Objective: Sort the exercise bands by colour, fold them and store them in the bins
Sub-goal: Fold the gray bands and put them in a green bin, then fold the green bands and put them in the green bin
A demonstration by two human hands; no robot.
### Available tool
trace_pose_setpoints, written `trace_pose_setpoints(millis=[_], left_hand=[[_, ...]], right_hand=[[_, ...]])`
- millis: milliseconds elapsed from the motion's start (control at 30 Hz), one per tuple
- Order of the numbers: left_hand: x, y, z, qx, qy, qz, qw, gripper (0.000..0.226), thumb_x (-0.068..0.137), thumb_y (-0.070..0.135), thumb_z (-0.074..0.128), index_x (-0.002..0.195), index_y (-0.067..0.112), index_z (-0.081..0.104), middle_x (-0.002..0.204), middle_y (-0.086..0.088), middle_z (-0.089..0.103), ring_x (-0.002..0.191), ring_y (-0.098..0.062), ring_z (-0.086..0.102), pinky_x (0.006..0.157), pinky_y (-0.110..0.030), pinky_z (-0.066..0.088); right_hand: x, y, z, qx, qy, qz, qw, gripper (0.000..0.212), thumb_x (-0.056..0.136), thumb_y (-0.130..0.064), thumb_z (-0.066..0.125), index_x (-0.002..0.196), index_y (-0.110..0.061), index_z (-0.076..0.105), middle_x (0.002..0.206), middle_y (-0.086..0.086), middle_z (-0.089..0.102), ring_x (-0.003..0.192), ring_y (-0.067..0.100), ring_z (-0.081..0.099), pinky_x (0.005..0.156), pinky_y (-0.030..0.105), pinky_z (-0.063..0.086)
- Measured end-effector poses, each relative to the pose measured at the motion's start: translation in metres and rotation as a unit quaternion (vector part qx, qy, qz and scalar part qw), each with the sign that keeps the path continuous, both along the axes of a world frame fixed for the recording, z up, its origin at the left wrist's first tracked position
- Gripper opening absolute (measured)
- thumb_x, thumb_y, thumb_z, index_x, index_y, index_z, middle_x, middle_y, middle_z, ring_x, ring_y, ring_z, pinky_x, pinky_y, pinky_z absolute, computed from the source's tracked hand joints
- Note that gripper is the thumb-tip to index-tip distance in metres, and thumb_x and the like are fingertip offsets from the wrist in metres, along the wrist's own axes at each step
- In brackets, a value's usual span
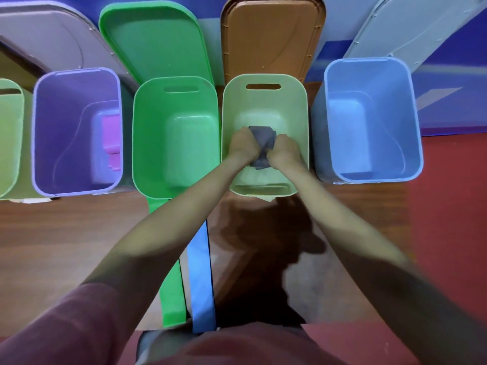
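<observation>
Gripping the folded grey band (pixel 262 143) with your left hand (pixel 243 144) and right hand (pixel 286 148) close together keeps its folds tight as you lower it into the pale green bin (pixel 303 106).

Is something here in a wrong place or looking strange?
Possibly. Both hands hold a folded grey band over the pale green bin, which does not match its colour. The green band and blue band still lie unfolded.
</observation>
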State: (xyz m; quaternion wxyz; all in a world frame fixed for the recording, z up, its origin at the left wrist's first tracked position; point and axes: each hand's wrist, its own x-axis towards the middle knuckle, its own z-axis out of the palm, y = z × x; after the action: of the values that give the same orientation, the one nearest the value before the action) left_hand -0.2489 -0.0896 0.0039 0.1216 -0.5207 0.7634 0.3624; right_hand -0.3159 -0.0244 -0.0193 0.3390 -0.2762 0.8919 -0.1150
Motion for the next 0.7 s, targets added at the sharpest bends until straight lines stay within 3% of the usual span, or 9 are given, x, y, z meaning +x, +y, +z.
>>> trace_pose_setpoints(millis=[133, 367, 467, 600, 700], left_hand=[[0.005, 0.002, -0.001, 0.007, -0.004, -0.011, 1.0, 0.026, 0.088, -0.001, 0.047, 0.109, -0.012, 0.056, 0.115, -0.028, 0.061, 0.111, -0.041, 0.058, 0.083, -0.038, 0.047], [0.011, 0.006, 0.021, 0.011, 0.006, 0.0, 1.0, 0.033, 0.088, 0.002, 0.051, 0.12, -0.005, 0.052, 0.125, -0.022, 0.057, 0.117, -0.033, 0.055, 0.088, -0.031, 0.044], [0.033, 0.006, 0.036, -0.053, 0.09, 0.003, 0.995, 0.033, 0.085, 0.006, 0.051, 0.117, -0.001, 0.057, 0.116, -0.019, 0.063, 0.11, -0.033, 0.058, 0.088, -0.031, 0.044], [0.076, 0.01, 0.053, -0.12, 0.276, 0.026, 0.953, 0.025, 0.082, 0.004, 0.052, 0.104, 0.004, 0.063, 0.093, -0.01, 0.07, 0.083, -0.023, 0.066, 0.077, -0.029, 0.05], [0.121, 0.017, 0.061, -0.175, 0.374, 0.1, 0.905, 0.022, 0.084, 0.008, 0.051, 0.104, 0.007, 0.06, 0.089, -0.002, 0.068, 0.073, -0.011, 0.062, 0.064, -0.026, 0.051]], right_hand=[[0.002, -0.001, -0.005, 0.008, 0.019, 0.019, 1.0, 0.03, 0.089, -0.007, 0.052, 0.117, 0.003, 0.054, 0.118, 0.022, 0.06, 0.111, 0.037, 0.057, 0.083, 0.035, 0.046], [-0.003, -0.005, 0.007, -0.005, 0.031, 0.035, 0.999, 0.03, 0.084, -0.005, 0.055, 0.113, 0.003, 0.058, 0.118, 0.023, 0.061, 0.111, 0.037, 0.058, 0.085, 0.036, 0.048], [-0.004, -0.005, 0.02, -0.012, 0.062, 0.041, 0.997, 0.031, 0.09, -0.013, 0.053, 0.117, 0.004, 0.053, 0.123, 0.024, 0.057, 0.114, 0.039, 0.055, 0.086, 0.037, 0.046], [0.008, 0.003, 0.044, -0.038, 0.103, 0.051, 0.993, 0.037, 0.093, -0.022, 0.052, 0.12, 0.002, 0.046, 0.125, 0.023, 0.053, 0.116, 0.039, 0.051, 0.09, 0.039, 0.043], [0.037, 0.021, 0.067, -0.205, 0.128, 0.025, 0.97, 0.034, 0.092, -0.02, 0.047, 0.119, 0.0, 0.05, 0.116, 0.02, 0.057, 0.11, 0.036, 0.054, 0.088, 0.038, 0.04]])
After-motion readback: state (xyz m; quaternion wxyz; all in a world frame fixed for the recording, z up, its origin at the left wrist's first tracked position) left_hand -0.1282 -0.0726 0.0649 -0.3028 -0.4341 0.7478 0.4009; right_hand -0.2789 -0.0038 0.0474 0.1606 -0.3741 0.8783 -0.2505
